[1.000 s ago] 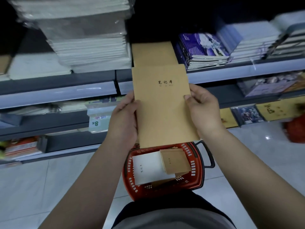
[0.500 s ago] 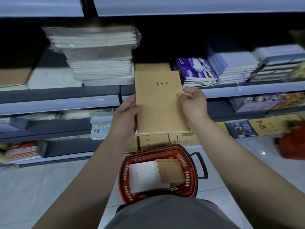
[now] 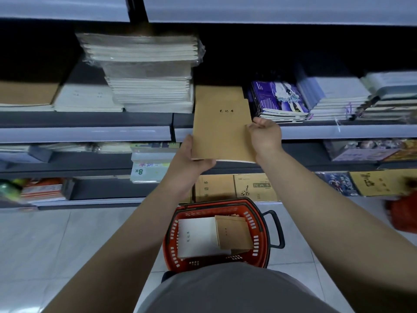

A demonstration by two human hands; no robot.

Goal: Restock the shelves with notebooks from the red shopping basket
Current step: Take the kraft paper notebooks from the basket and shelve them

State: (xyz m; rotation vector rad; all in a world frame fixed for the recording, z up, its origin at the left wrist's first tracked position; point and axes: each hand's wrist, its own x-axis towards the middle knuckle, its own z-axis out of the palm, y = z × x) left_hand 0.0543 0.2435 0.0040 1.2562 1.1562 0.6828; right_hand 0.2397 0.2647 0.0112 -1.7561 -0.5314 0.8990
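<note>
While both hands carry it, the flat kraft-brown paper notebook (image 3: 222,129) hangs half over the front lip of the grey metal shelf (image 3: 90,134), its far edge already above the matching brown notebook stack (image 3: 217,92) lying on that shelf. I read this as the placing step: the cover is square to the stack beneath, so it looks ready to slide on top.

My left hand (image 3: 191,163) cups the near left corner from below, fingers curled under the cover and thumb along the edge, taking the weight. My right hand (image 3: 265,135) pinches the right edge partway up, thumb and fingers closed on the cover, which I judge is there to steer rather than to lift.

Left of the brown stack stands a tall pile of plastic-wrapped white notebooks (image 3: 146,75); right of it, purple illustrated spiral notebooks (image 3: 279,100). The gap between them is narrow, which explains the straight, two-handed approach: any tilt would catch a neighbour.

Well below the brown stack, on the pale tiled floor (image 3: 56,245), sits the red plastic shopping basket (image 3: 259,224), holding a white notebook (image 3: 196,236) and a smaller brown notebook (image 3: 232,231) overlapping its right side. So restocking is partway along, with at least two items left.
</note>
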